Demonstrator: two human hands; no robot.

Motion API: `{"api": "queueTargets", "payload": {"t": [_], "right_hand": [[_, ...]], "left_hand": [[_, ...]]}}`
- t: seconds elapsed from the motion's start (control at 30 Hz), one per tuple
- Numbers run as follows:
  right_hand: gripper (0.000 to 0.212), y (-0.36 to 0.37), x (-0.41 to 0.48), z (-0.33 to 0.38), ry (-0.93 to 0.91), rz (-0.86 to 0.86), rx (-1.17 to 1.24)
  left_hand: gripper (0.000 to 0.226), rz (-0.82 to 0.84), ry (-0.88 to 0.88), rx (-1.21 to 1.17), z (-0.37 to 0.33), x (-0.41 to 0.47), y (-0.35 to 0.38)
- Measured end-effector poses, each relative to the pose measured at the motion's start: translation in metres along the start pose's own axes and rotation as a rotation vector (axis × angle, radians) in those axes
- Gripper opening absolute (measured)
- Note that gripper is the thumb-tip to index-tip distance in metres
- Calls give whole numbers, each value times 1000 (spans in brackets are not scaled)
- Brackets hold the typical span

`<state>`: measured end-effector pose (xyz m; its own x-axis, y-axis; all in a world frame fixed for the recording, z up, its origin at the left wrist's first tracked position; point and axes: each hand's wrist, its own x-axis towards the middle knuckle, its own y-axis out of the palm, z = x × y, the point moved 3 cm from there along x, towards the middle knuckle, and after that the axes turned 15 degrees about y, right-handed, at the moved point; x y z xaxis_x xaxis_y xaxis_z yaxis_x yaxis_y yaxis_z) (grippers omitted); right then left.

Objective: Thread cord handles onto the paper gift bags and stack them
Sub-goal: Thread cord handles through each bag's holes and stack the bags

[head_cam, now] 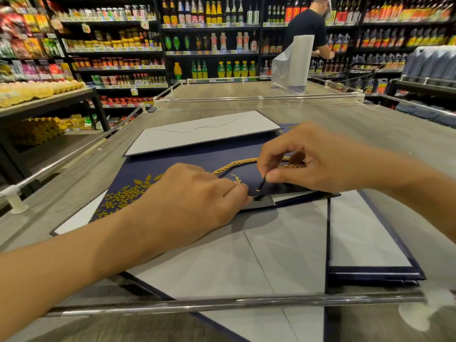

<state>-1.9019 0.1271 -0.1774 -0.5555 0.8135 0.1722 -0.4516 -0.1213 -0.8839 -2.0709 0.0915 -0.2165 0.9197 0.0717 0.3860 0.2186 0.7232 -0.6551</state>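
A flat navy paper gift bag (197, 164) with gold leaf print lies on the wooden table. A gold twisted cord (237, 164) curves across it. My right hand (311, 159) pinches the cord's dark tip (261, 185) and points it down at the bag's top edge. My left hand (197, 198) presses and pinches that edge right beside the tip. Under my arms lie more flattened bags, white side up (271, 255). Another folded bag (204, 132) lies white side up at the back.
A stack of navy-edged flat bags (367, 238) sits at the right. A metal rail (222, 304) runs along the table's near edge, with clear plastic dividers (259, 99) at the far end. A roll of plastic bags (296, 62) stands behind. A person (311, 28) stands at the shelves.
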Motion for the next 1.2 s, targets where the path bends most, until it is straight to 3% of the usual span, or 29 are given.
{"api": "queueTargets", "payload": {"t": [0.27, 0.43, 0.6, 0.67, 0.77, 0.83, 1.0, 1.2], "right_hand": [[8, 5, 1, 6, 0, -64, 27], [13, -6, -3, 10, -4, -140, 115], [25, -5, -4, 12, -29, -160, -14], [31, -10, -7, 15, -99, -320, -139], [26, -21, -20, 23, -256, -855, -289], [30, -17, -26, 27, -301, -1027, -277], [34, 3, -17, 32, -87, -977, -410], [38, 11, -9, 35, 23, -951, -601]], "left_hand": [[23, 26, -66, -17, 2, 1, -8], [39, -20, -176, -49, 7, 2, -17], [45, -6, -252, -64, 9, 3, -18], [42, -43, -276, -51, 14, 4, -20], [42, -163, -430, -121, 29, 6, -24], [42, -249, -518, -160, 37, 7, -28], [42, -279, -557, -177, 39, 7, -26], [40, -288, -559, -160, 33, 15, -25]]}}
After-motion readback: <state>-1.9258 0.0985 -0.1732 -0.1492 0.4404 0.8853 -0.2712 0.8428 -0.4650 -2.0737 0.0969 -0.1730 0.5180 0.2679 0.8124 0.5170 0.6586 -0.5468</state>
